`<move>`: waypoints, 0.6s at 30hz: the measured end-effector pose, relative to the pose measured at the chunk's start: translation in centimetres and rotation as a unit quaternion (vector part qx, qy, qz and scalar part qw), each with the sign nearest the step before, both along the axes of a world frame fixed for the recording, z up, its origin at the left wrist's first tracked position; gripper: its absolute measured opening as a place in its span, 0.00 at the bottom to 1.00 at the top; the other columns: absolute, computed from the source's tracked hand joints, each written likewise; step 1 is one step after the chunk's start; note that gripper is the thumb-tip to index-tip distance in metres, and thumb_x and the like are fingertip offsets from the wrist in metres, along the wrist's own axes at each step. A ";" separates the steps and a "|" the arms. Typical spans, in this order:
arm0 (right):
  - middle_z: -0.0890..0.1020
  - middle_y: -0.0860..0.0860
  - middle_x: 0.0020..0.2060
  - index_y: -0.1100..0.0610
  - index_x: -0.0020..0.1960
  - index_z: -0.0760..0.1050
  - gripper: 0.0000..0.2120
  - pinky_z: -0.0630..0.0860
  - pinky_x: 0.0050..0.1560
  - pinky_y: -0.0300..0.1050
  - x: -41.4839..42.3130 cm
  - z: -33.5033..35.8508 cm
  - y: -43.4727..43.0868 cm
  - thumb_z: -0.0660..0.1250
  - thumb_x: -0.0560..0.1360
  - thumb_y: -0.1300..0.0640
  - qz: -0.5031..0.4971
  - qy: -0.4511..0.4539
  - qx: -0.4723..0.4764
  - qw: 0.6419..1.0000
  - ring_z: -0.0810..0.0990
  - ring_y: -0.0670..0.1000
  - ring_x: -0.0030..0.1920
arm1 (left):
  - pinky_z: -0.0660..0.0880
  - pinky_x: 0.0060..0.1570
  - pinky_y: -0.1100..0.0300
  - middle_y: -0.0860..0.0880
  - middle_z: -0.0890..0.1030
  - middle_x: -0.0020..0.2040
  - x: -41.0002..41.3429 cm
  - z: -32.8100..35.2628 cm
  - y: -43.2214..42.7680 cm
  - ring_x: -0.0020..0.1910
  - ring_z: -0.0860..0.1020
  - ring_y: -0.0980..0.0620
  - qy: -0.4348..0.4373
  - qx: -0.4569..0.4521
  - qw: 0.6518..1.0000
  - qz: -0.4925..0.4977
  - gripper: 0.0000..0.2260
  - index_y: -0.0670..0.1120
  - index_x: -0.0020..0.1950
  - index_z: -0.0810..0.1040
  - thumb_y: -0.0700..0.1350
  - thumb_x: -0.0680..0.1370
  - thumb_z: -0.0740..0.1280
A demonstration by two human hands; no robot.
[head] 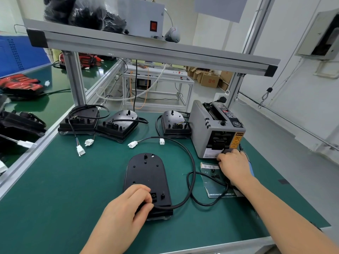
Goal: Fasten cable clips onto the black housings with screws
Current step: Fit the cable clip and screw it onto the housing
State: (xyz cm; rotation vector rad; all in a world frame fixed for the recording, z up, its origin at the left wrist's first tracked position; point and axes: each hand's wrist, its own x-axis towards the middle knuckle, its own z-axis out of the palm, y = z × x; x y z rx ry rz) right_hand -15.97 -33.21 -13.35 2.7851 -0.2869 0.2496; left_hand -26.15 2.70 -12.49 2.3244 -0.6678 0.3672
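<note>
Black housing (146, 173) lies on green mat (64, 189) under aluminium shelf (146, 50).

The person shows as two bare forearms and two bare hands, the left hand (128, 202) and the right hand (233, 165). Both arms are slim and smooth, uncovered from the knuckles to where the lower edge cuts them off. Nail detail is too blurred to tell.

Black housing (146, 173) lying flat, back up, small black screws (216, 176) right of it
</note>
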 end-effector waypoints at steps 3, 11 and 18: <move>0.82 0.47 0.50 0.47 0.54 0.76 0.09 0.68 0.54 0.48 -0.1 0.1 0.0 0.59 0.78 0.50 -0.004 -0.003 0.017 1.000 0.73 0.53 0.56 | 0.64 0.35 0.81 0.63 0.78 0.49 -0.1 0.1 0.0 0.30 0.67 0.70 -0.002 0.002 1.000 -0.004 0.13 0.54 0.38 0.74 0.40 0.69 0.76; 0.82 0.48 0.49 0.50 0.54 0.75 0.11 0.67 0.54 0.48 -0.5 0.3 0.1 0.58 0.75 0.57 -0.016 -0.022 0.058 0.998 0.73 0.54 0.54 | 0.63 0.34 0.81 0.63 0.78 0.49 0.0 0.0 0.0 0.30 0.67 0.69 -0.003 0.001 1.000 -0.006 0.13 0.53 0.38 0.74 0.39 0.69 0.76; 0.82 0.46 0.49 0.48 0.54 0.78 0.12 0.68 0.55 0.46 -1.3 0.5 -0.7 0.59 0.76 0.57 0.021 0.000 0.076 0.997 0.71 0.51 0.56 | 0.64 0.34 0.81 0.64 0.77 0.49 0.0 0.1 0.0 0.31 0.67 0.69 -0.002 0.004 1.000 -0.003 0.13 0.54 0.38 0.74 0.40 0.68 0.76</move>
